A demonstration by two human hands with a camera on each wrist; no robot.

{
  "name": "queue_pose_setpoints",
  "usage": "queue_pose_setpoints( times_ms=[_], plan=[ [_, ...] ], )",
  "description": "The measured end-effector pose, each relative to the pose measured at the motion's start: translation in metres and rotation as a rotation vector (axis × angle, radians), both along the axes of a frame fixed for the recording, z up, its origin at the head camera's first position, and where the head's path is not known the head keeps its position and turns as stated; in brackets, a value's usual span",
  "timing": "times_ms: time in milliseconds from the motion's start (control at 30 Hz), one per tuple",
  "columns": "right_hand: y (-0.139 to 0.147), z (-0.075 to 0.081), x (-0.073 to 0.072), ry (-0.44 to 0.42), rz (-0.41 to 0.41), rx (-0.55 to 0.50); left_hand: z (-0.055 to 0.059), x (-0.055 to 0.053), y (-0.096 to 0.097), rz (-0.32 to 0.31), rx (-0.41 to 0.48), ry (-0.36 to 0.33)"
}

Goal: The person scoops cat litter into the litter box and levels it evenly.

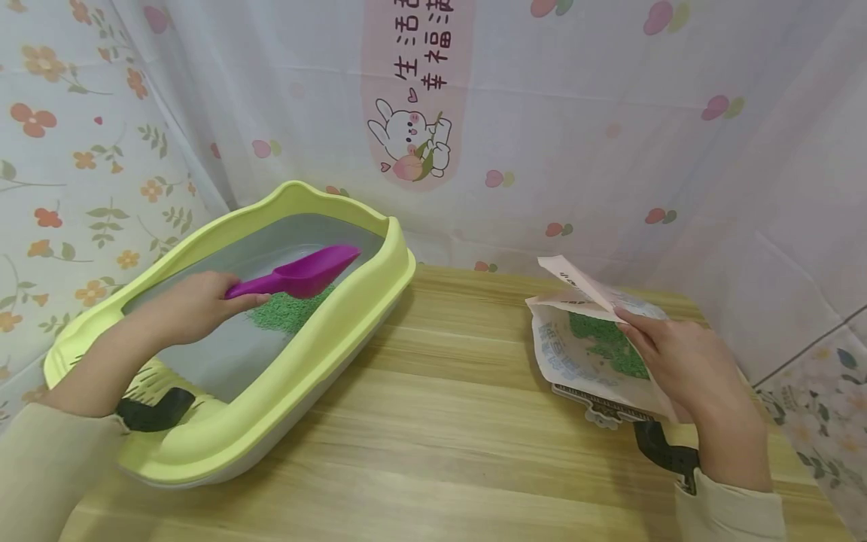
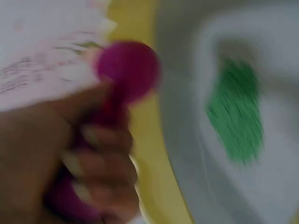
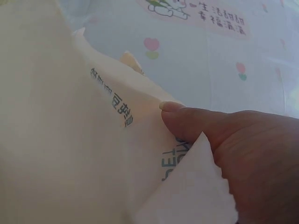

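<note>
In the head view my left hand [image 1: 196, 305] grips the handle of a purple scoop [image 1: 314, 271], held over a yellow-rimmed litter box [image 1: 366, 316]. A small heap of green pellets [image 1: 287, 312] lies on the box's grey floor, below the scoop. The left wrist view, blurred, shows the fingers [image 2: 105, 154] curled round the scoop's handle. On the right, my right hand [image 1: 684, 361] pinches the upper edge of an opened paper bag [image 1: 552, 339], and more green pellets [image 1: 609, 342] show inside it. The right wrist view has the thumb [image 3: 201, 121] pressed on the printed paper edge.
Both the box and the bag rest on a wooden table [image 1: 440, 421]. A patterned curtain [image 1: 515, 113] hangs behind the table, and flowered cloth [image 1: 88, 173] covers the left side. The litter box has a raised rim all round.
</note>
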State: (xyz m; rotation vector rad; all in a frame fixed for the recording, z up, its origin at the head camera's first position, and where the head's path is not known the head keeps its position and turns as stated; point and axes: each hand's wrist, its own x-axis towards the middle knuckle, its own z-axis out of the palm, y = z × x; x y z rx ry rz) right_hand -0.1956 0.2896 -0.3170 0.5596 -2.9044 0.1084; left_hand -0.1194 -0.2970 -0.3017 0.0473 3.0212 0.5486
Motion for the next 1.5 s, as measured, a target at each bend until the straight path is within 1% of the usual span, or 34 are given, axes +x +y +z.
queue_pose_setpoints(
  times_ms=[100,200,367,467,567,700,767,833,933,1133,1267,1433,1500],
  plan=[
    [0.000,-0.001,0.000,-0.010,0.000,0.000,-0.006,-0.005,-0.007,-0.027,-0.007,-0.048],
    [0.001,-0.002,0.000,-0.016,0.003,-0.003,-0.012,-0.010,-0.010,-0.058,-0.036,-0.098],
    [0.001,-0.003,-0.001,-0.006,0.010,-0.008,-0.017,-0.019,-0.009,-0.117,-0.080,-0.149],
    [0.001,-0.003,-0.001,-0.005,0.011,-0.005,-0.019,-0.023,-0.005,-0.136,-0.056,-0.193],
    [0.000,-0.003,-0.002,-0.005,0.014,-0.006,-0.022,-0.027,-0.002,-0.149,-0.016,-0.253],
    [-0.002,-0.002,-0.002,-0.007,0.015,-0.011,-0.026,-0.030,-0.001,-0.169,0.029,-0.331],
    [-0.002,-0.002,-0.002,-0.004,0.016,-0.014,-0.028,-0.031,0.000,-0.175,0.054,-0.356],
    [-0.003,-0.002,-0.002,0.003,0.021,-0.020,-0.031,-0.033,0.001,-0.172,0.070,-0.373],
    [-0.003,-0.002,-0.002,0.012,0.026,-0.024,-0.033,-0.036,0.004,-0.174,0.066,-0.393],
    [-0.002,-0.002,-0.003,-0.025,0.005,-0.010,-0.037,-0.040,0.009,-0.175,0.055,-0.447],
    [-0.003,-0.001,-0.003,-0.033,0.003,-0.009,-0.039,-0.043,0.009,-0.170,0.037,-0.447],
    [-0.001,-0.001,-0.002,-0.056,-0.004,-0.012,-0.042,-0.049,0.013,-0.124,0.011,-0.439],
    [0.000,-0.001,-0.002,-0.070,-0.009,-0.014,-0.042,-0.051,0.015,-0.109,0.019,-0.434]
  ],
)
